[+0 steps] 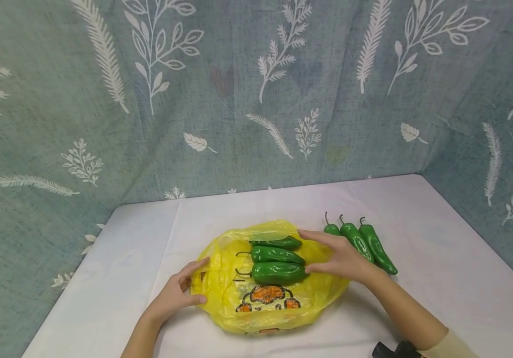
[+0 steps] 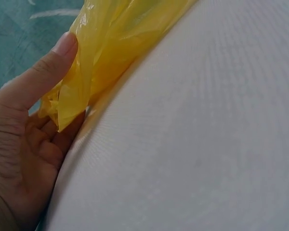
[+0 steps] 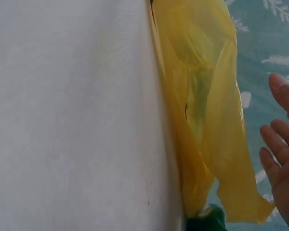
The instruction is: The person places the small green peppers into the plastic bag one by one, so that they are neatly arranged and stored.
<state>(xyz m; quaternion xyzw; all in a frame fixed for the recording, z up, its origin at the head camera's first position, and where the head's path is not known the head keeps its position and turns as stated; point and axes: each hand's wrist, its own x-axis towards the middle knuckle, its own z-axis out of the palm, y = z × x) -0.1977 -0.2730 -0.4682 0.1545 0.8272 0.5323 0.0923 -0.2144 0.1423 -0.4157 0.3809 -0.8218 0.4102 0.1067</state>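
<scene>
A yellow plastic bag [image 1: 220, 278] lies spread on the white surface with its mouth up. Inside it three green chili peppers [image 1: 278, 273] lie side by side, stems to the left. My left hand [image 1: 174, 291] is at the bag's left end; the left wrist view shows a gathered fold of yellow plastic [image 2: 79, 91] between thumb and curled fingers. Over the bag's right side reaches my right hand [image 1: 341, 256], thumb and fingers spread close to the pepper tips. In the right wrist view its fingers [image 3: 278, 144] are relaxed, with nothing between them.
Three more green peppers [image 1: 361, 243] lie on the white tabletop [image 1: 422, 238], behind and right of my right hand. Leaf-patterned cloth [image 1: 238, 129] rises along the back and sides. A black object [image 1: 395, 349] shows under the right forearm at the bottom edge.
</scene>
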